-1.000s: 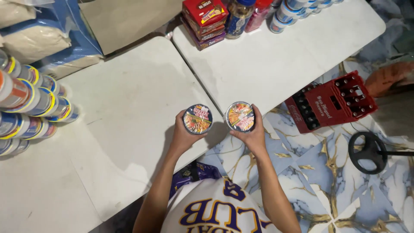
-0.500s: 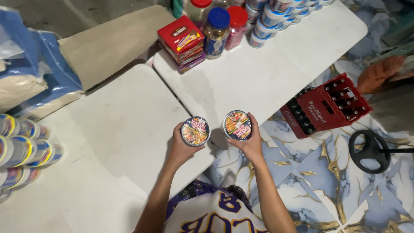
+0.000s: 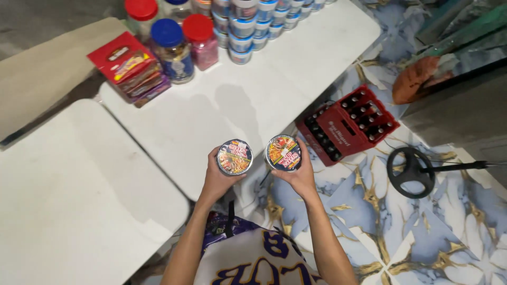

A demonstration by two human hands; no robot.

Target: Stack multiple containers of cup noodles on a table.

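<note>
We see the left hand (image 3: 217, 179) wrapped around a round noodle cup (image 3: 234, 157), its fingers curled about the cup's side from below so the printed lid faces up at us. The right hand (image 3: 301, 177) grips a second noodle cup (image 3: 283, 152) the same way, fingers closed round its wall, thumb on the near side. The two cups sit side by side, close but not touching, held above the near edge of a white table (image 3: 232, 100), just past its corner. Beside it, to the left, stands another white table (image 3: 68, 195), with a narrow gap between the two. At the far end of the first table we make out a stack of red snack boxes (image 3: 131, 68), a jar with a blue lid (image 3: 171, 50), a jar with a red lid (image 3: 201, 41) and a row of small stacked tubs (image 3: 253, 26); what the jars hold we cannot tell from here. On the marbled blue floor (image 3: 449, 221) to the right sits a red bottle crate (image 3: 347, 124) full of dark bottles, and near it a black round stand base (image 3: 411, 172).
</note>
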